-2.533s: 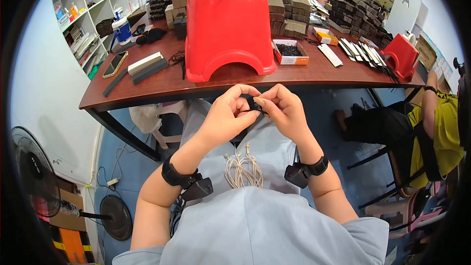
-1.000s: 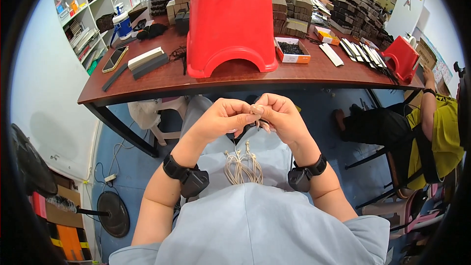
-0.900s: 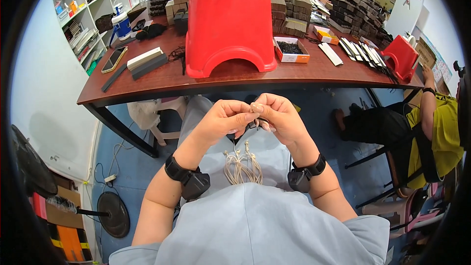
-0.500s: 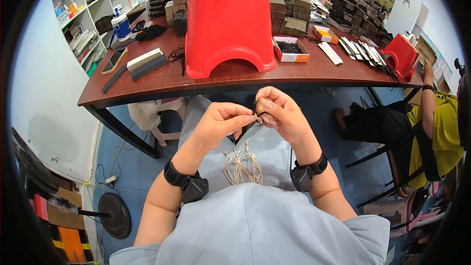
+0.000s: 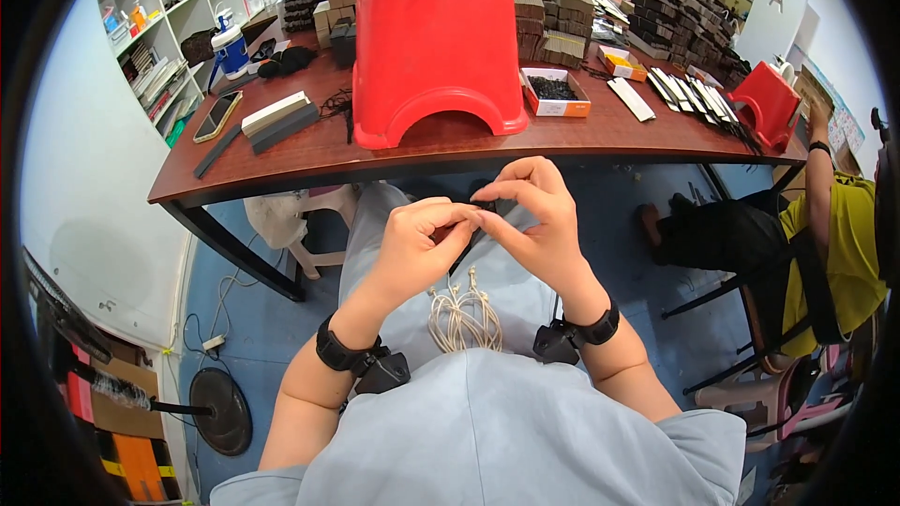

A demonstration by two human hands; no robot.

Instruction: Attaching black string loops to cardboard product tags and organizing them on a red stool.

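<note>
Over my lap, my left hand [image 5: 424, 245] and my right hand [image 5: 536, 217] meet at their fingertips. A thin black cord [image 5: 485, 207] shows in part between them; its ends are hidden by my fingers. The left thumb and forefinger pinch it closed. My right thumb presses in against the left fingertips, while the right forefinger arches above. Just below the hands, a looped bundle of beige cords [image 5: 466, 320] with small knobbed ends lies on my grey-blue clothing [image 5: 450, 412]. Each wrist wears a black strap with a small device.
Ahead stands a dark red table [image 5: 281, 173] with an upturned red stool [image 5: 436, 56]. Beside it are a box of small black pieces [image 5: 555, 94], white strips [image 5: 630, 99], a phone [image 5: 218, 116] and stacked grey-brown pieces [image 5: 544, 23]. A co-worker in yellow [image 5: 839, 253] sits at right.
My right forefinger has lifted and straightened toward the left, and the right thumb has moved to the left fingertips. Less of the black cord shows now. Both wrists have turned a little.
</note>
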